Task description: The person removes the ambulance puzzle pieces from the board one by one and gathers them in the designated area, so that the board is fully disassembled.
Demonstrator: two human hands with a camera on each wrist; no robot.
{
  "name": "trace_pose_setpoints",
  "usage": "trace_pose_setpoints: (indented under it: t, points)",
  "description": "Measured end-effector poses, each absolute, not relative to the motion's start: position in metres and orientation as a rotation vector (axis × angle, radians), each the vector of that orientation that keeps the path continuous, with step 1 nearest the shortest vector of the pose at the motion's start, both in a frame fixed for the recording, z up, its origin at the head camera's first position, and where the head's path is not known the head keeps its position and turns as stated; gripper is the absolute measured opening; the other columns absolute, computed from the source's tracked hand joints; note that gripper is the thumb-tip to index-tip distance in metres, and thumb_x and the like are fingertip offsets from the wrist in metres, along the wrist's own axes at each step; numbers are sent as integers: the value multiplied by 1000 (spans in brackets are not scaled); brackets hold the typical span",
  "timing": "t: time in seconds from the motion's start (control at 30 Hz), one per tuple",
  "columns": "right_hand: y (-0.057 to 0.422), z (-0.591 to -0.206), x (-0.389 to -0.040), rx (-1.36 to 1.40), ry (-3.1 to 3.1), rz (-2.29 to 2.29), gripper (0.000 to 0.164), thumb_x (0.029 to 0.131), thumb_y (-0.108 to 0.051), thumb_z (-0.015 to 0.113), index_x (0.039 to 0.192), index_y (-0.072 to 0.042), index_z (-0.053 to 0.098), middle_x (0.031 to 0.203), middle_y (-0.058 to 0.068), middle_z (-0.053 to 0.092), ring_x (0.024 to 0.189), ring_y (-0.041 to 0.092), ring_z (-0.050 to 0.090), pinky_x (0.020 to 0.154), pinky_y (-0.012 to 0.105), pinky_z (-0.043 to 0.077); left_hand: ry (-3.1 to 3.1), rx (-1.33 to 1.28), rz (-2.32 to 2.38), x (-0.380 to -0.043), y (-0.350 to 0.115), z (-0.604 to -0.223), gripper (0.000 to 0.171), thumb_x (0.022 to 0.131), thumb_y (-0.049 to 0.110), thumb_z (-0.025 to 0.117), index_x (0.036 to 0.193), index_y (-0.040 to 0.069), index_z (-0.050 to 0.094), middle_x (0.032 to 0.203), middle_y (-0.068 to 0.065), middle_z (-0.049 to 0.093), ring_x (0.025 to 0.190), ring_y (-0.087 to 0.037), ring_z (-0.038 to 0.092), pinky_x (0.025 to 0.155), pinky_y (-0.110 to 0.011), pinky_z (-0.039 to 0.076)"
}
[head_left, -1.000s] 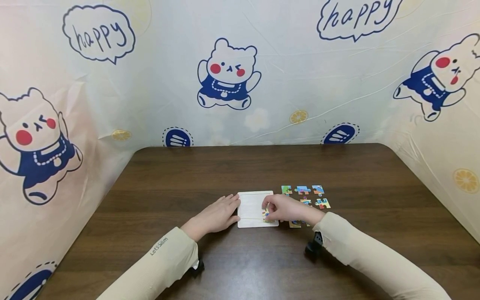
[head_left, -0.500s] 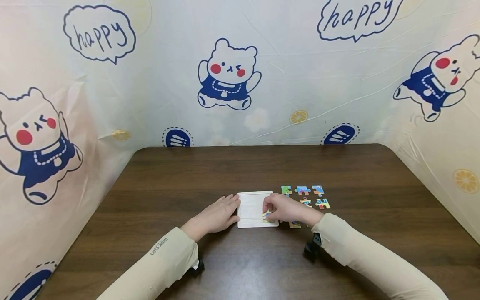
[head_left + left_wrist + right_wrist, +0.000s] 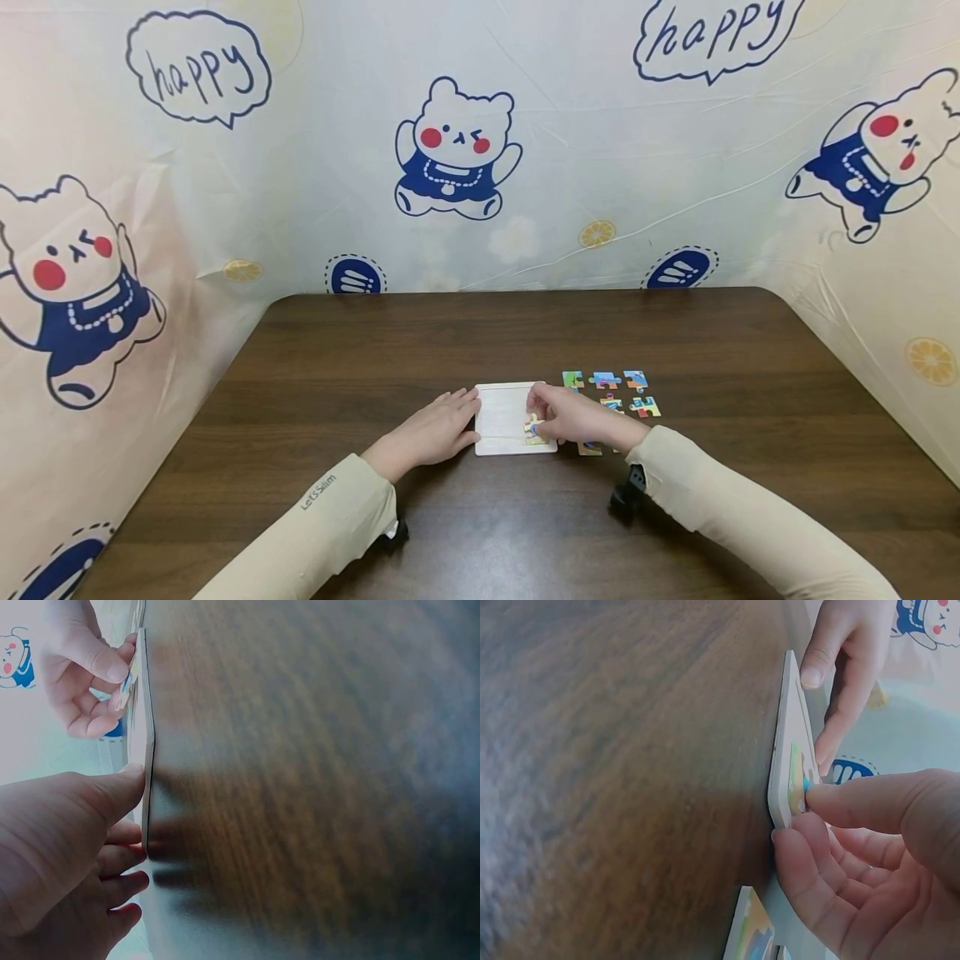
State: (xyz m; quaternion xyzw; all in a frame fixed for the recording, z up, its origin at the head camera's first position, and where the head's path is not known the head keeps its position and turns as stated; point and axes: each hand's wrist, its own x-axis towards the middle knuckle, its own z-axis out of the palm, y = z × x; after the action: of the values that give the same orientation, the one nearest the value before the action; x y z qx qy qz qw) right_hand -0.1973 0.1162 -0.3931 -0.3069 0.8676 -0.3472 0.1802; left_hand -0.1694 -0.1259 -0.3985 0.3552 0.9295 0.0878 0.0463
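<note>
A flat white puzzle tray (image 3: pixel 500 421) with a raised rim lies on the table between the two hands. My left hand (image 3: pixel 431 429) rests at the tray's left edge, fingers extended, thumb and fingertips touching the rim. At the tray's lower right corner, my right hand (image 3: pixel 576 414) pinches a yellow jigsaw piece (image 3: pixel 533 429) with a bit of blue between thumb and fingers. In the right wrist view the jigsaw piece (image 3: pixel 796 780) sits inside the rim, the thumb on its face. Part of the piece is hidden by the fingers.
Several loose jigsaw pieces (image 3: pixel 605 380) lie in rows right of the tray, some covered by the right hand and forearm. The brown wooden table (image 3: pixel 420 342) extends around them. A printed cloth (image 3: pixel 300 192) hangs behind and at both sides.
The right hand's fingers have shifted slightly up and away at the corner, so more of the yellow jigsaw piece shows. The left hand and the tray stay in place.
</note>
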Motion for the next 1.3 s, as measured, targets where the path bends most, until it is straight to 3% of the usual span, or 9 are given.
trace_pose_setpoints:
  t: [0.27, 0.57, 0.73, 1.1, 1.3]
  points:
    - [119, -390, -199, -850, 2394, -1023, 12, 82, 5, 59, 87, -5, 61, 64, 3, 50, 50, 14, 50, 47, 27, 47, 2831, 1088, 262, -169, -126, -398, 41, 91, 19, 58, 121, -9, 48, 134, -28, 40, 124, -41, 37, 101, -49, 28]
    - [121, -388, -199, -805, 2386, -1063, 6, 83, 4, 58, 86, -1, 58, 67, 1, 49, 54, 15, 52, 49, 30, 48, 2826, 1076, 267, -168, -126, -397, 39, 92, 19, 58, 119, -7, 49, 134, -28, 40, 124, -40, 37, 102, -48, 27]
    - [126, -387, -201, -864, 2348, -1107, 7, 85, 1, 58, 87, -5, 62, 62, 0, 52, 53, 19, 51, 49, 35, 48, 2829, 1091, 268, -169, -126, -398, 39, 91, 18, 58, 118, -8, 49, 133, -28, 41, 123, -41, 38, 101, -49, 28]
    - [132, -387, -202, -847, 2341, -1109, 14, 87, 0, 57, 95, -7, 66, 63, 2, 55, 53, 22, 51, 47, 29, 44, 2830, 1084, 274, -168, -127, -399, 40, 91, 18, 59, 120, -8, 49, 134, -28, 40, 124, -40, 38, 102, -48, 28]
    - [133, -387, -202, -824, 2347, -1116, 13, 86, 0, 59, 95, -7, 66, 66, 4, 58, 55, 22, 54, 50, 33, 48, 2827, 1073, 275, -168, -126, -397, 40, 91, 19, 58, 120, -7, 49, 135, -27, 40, 125, -40, 37, 102, -48, 27]
